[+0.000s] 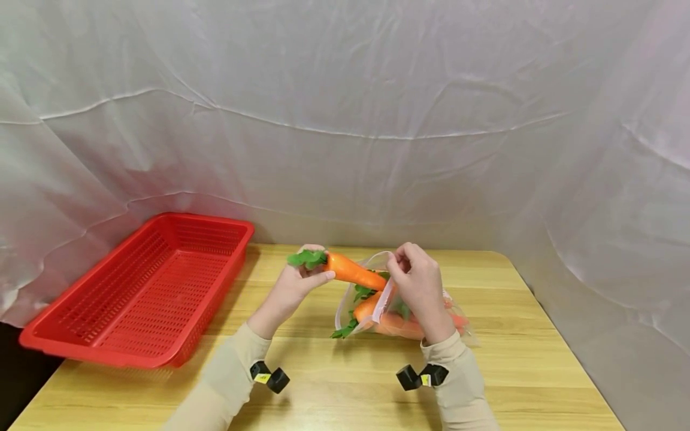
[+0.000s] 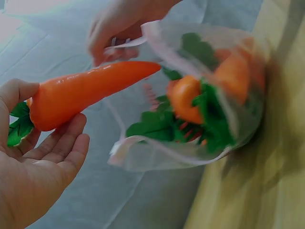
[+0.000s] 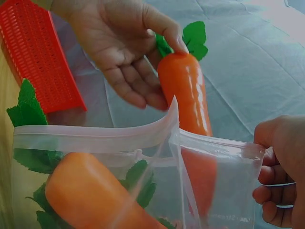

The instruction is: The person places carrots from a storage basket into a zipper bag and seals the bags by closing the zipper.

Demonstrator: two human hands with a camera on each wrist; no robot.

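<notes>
Orange and glossy, a toy carrot with green fabric leaves is held in the left hand, the thumb and fingers curled round its thick leafy end. Its pointed tip slants toward four o'clock and reaches the mouth of a clear zip-top bag. In the left wrist view the carrot lies across the palm of that hand, with its tip just at the bag's open rim.

At three o'clock of the carrot, the right hand pinches the bag's upper edge, fingers curled tight on the zip strip and holding the mouth open. The right wrist view shows those fingers clamped on the bag's corner. Another carrot with leaves lies inside the bag; more orange shapes show through the plastic, though how many I cannot tell.

The bag rests on a wooden table, about the middle. At nine o'clock of the hands, well apart, sits a red plastic basket. White sheeting hangs behind the table.
</notes>
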